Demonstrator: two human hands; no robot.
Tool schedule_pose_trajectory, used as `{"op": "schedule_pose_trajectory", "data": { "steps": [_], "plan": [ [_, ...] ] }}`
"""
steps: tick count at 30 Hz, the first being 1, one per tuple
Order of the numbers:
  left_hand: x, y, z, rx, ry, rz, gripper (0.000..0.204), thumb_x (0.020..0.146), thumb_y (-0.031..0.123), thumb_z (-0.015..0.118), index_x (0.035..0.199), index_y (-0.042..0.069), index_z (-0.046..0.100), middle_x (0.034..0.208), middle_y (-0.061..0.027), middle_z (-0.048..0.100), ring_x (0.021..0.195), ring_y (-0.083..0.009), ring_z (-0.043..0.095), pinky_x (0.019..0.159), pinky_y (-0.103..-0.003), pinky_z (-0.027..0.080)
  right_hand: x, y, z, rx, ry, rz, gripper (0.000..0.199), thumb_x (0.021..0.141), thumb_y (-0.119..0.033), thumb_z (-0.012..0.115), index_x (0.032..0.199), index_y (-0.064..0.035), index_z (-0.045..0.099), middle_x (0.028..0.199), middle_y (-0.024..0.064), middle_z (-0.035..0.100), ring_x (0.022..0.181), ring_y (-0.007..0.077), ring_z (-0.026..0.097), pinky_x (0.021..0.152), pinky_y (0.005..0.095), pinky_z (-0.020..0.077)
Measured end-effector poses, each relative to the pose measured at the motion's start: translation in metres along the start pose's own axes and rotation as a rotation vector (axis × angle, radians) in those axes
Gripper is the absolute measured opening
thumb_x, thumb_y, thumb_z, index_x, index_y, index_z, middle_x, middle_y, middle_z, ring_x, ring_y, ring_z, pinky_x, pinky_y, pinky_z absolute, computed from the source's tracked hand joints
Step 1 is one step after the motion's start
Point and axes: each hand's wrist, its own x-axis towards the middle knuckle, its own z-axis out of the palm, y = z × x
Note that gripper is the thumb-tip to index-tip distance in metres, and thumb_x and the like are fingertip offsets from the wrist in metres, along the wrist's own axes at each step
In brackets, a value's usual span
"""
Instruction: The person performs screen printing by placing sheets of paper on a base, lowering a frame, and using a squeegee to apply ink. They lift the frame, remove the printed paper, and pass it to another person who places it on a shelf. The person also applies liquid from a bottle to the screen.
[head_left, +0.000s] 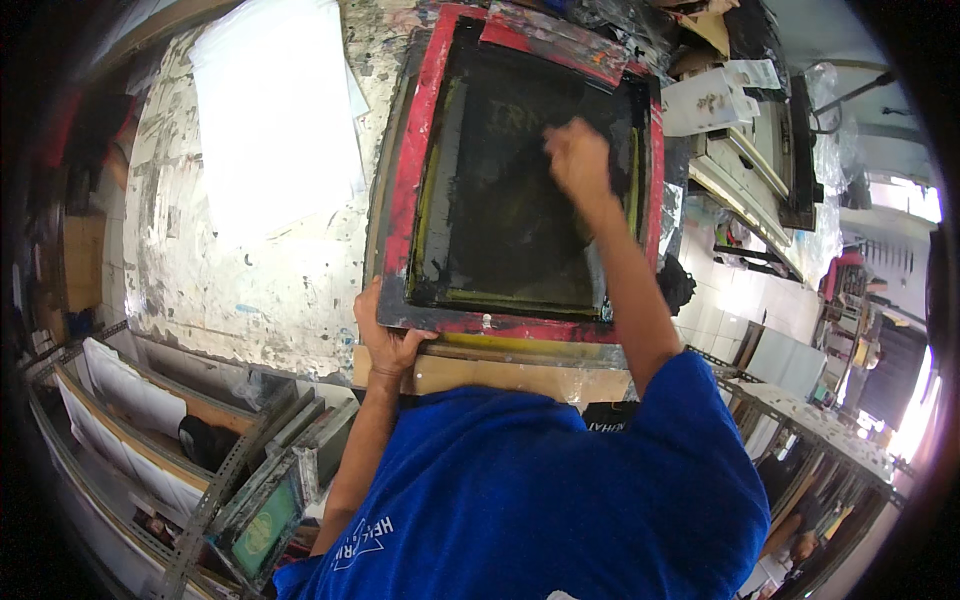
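A screen-printing frame with red, ink-stained edges lies in front of me on the worktable. Dark ink covers most of its mesh, and faint lettering shows near the far part. My left hand grips the near left corner of the frame, with the thumb along its near edge. Over the upper right part of the mesh is my right hand, its fingers curled closed. Whatever it may hold is hidden, and I cannot tell whether it touches the mesh.
White sheets lie left of the frame on the ink-spotted worktable. Plastic and clutter crowd the far edge. A white box stands at the far right. Below the table on the left, a metal rack holds boards and more frames.
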Motion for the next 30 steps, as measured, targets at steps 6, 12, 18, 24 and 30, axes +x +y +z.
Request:
{"op": "schedule_pose_trajectory", "data": {
  "steps": [6,12,18,24,30],
  "plan": [
    [-0.004,-0.003,-0.002,-0.026,0.000,-0.059,0.117,0.058,0.058,0.091,0.141,-0.009,0.046,0.124,-0.0228,0.056,0.114,-0.0390,0.051,0.102,-0.049,0.038,-0.038,-0.108,-0.002,0.225,-0.109,-0.316,0.028,0.076,-0.007,0.067,0.102,-0.0102,0.077,0.083,0.0149,0.061,0.083,0.0344,0.064,0.074,0.0460,0.0547],
    [0.003,0.002,-0.004,0.018,-0.043,-0.030,0.114,0.055,0.050,0.093,0.141,-0.008,0.046,0.127,-0.0229,0.056,0.116,-0.0405,0.051,0.104,-0.050,0.038,0.074,-0.004,0.020,0.008,0.108,0.000,0.026,0.083,-0.009,0.061,0.101,-0.0118,0.079,0.087,0.0176,0.063,0.085,0.0361,0.065,0.075,0.0473,0.0548],
    [0.000,0.002,-0.003,0.006,0.002,-0.018,0.112,0.059,0.057,0.090,0.141,-0.007,0.047,0.126,-0.0222,0.057,0.116,-0.0406,0.051,0.104,-0.050,0.038,-0.055,-0.126,0.004,0.329,-0.191,-0.465,0.029,0.078,-0.005,0.064,0.104,-0.0100,0.077,0.087,0.0167,0.056,0.090,0.0351,0.063,0.080,0.0468,0.0542],
    [0.001,0.006,-0.005,0.040,-0.020,-0.026,0.113,0.059,0.060,0.088,0.140,-0.007,0.048,0.127,-0.0218,0.058,0.115,-0.0400,0.051,0.103,-0.050,0.038,0.066,-0.077,0.047,0.112,0.039,-0.275,0.026,0.078,-0.005,0.062,0.098,-0.0048,0.078,0.086,0.0210,0.059,0.085,0.0399,0.064,0.074,0.0512,0.0519],
    [-0.002,0.000,-0.004,0.019,-0.016,-0.028,0.111,0.060,0.057,0.090,0.140,-0.008,0.048,0.128,-0.0230,0.056,0.116,-0.0394,0.051,0.103,-0.049,0.039,0.062,-0.101,0.043,0.093,-0.081,-0.196,0.024,0.080,-0.006,0.064,0.100,-0.0088,0.078,0.087,0.0189,0.060,0.086,0.0377,0.064,0.075,0.0481,0.0542]
  ]
}}
